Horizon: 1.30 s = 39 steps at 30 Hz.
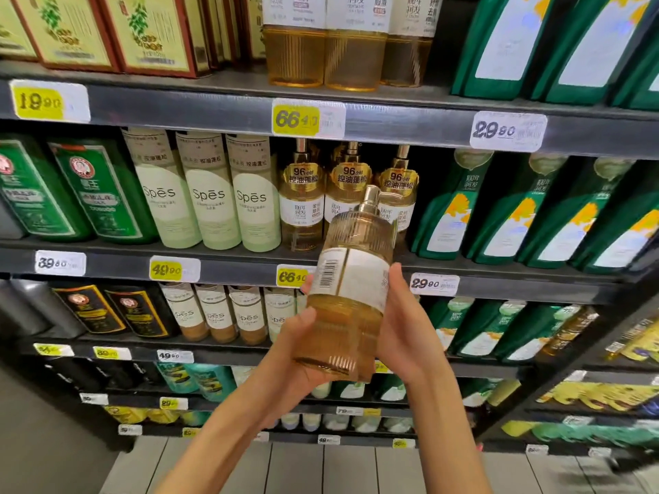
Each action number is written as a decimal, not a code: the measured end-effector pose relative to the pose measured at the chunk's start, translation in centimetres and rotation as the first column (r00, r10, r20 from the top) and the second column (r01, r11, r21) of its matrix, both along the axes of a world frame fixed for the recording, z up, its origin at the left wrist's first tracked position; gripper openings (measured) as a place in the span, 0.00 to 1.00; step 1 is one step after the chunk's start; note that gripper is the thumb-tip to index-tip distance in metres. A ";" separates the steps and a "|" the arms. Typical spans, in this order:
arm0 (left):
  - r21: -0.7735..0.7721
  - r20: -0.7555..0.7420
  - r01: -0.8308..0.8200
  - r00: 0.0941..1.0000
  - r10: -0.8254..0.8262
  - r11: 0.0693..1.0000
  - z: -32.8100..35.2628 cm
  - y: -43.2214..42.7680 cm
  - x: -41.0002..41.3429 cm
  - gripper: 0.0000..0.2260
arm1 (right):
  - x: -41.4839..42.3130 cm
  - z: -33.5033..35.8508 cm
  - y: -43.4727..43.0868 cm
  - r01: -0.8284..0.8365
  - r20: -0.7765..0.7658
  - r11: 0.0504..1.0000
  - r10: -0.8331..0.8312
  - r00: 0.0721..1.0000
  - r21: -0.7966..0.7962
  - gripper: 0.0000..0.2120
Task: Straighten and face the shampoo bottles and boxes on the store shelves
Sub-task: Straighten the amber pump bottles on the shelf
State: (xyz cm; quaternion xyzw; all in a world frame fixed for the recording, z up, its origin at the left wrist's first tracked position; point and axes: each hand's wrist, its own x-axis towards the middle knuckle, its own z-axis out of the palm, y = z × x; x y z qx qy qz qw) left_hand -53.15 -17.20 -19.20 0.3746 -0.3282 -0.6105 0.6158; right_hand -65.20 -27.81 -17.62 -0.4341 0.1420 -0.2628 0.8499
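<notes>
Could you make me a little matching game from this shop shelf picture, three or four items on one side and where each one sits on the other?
Things:
1. amber pump bottle
2. pale green Spes bottles
3. boxes with red edges
4. dark green bottles with yellow leaves

Places:
A. top shelf, far left
B. middle shelf, right end
C. held off the shelf in both hands, the left hand and the right hand
D. middle shelf, left of the gold-capped row

Pairs: 1-C, 2-D, 3-A, 4-B
</notes>
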 end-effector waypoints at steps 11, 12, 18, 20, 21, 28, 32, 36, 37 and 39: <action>0.050 0.509 -0.358 0.812 0.285 0.932 0.2 -1.7 0.6 0.13 | 1.3 0.7 1.0 0.170 -0.253 0.885 -0.300 0.920 -0.433 0.34; -0.008 0.526 -0.388 0.782 0.334 0.921 0.6 -1.7 0.1 0.16 | 1.3 0.5 1.1 0.152 -0.254 0.895 -0.277 0.927 -0.420 0.36; -0.090 0.334 -0.362 0.867 0.370 0.928 0.8 -0.2 0.1 0.21 | 1.2 -0.4 0.7 -0.003 -0.269 0.930 -0.103 0.957 -0.367 0.30; -0.068 0.301 -0.344 0.888 0.348 0.936 0.4 -0.3 0.4 0.21 | 1.4 -0.9 1.1 -0.027 -0.336 0.907 -0.128 0.933 -0.420 0.34; -0.056 0.301 -0.347 0.888 0.347 0.936 0.1 -0.2 0.4 0.21 | 1.5 -1.2 1.3 -0.023 -0.355 0.898 -0.150 0.923 -0.440 0.33; -0.061 0.437 -0.223 0.870 0.227 0.973 -1.7 0.4 2.1 0.20 | 0.8 -2.5 2.0 -0.010 -0.332 0.850 -0.195 0.923 -0.527 0.23; -0.130 0.487 -0.171 0.847 0.213 0.977 -2.1 0.5 3.2 0.21 | 0.7 -3.2 2.6 0.066 -0.237 0.790 -0.261 0.936 -0.609 0.26; -0.171 0.523 -0.130 0.828 0.202 0.977 -2.3 0.5 3.5 0.25 | 0.4 -4.0 2.8 0.099 -0.189 0.758 -0.283 0.940 -0.644 0.31; -0.176 0.518 -0.129 0.831 0.203 0.976 -2.3 0.5 3.4 0.26 | 0.3 -4.2 2.8 0.094 -0.195 0.754 -0.285 0.939 -0.650 0.31; -0.176 0.504 -0.125 0.840 0.199 0.976 -2.4 0.5 3.3 0.27 | 0.1 -4.2 2.7 0.082 -0.210 0.749 -0.286 0.935 -0.658 0.31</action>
